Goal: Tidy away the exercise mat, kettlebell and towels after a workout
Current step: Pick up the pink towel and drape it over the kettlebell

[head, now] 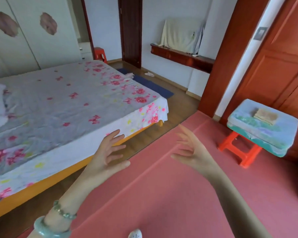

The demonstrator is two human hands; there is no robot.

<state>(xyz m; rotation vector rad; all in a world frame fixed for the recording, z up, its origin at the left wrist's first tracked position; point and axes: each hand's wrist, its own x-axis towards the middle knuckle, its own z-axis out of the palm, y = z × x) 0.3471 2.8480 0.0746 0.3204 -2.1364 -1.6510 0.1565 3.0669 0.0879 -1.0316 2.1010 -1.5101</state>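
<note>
Filling the space left of the left hand (108,152), a bed (58,109) wears a wrinkled floral sheet. Under both hands the pink exercise mat (170,194) lies flat, smooth and foam-like, its long axis running away toward the doorframe. Right of the right hand (194,152), a red plastic stool (237,150) carries a small tan folded towel (266,115). Both hands hover, fingers spread wide, holding nothing.

Floor: the wooden floor (179,103) carries the pink exercise mat (179,194) laid flat, a blue mat (153,86) beside the bed and a small white cloth (149,74) near the wall.
Bed: the bed (41,184) is covered by a flowered sheet (58,103).
Stool: the red stool (237,150) bears a blue-green cushion (248,121), and on that lies a tan folded piece (266,116), possibly a towel.
Shelf: a cream cloth (177,37) hangs down onto the wall shelf (182,57).
</note>
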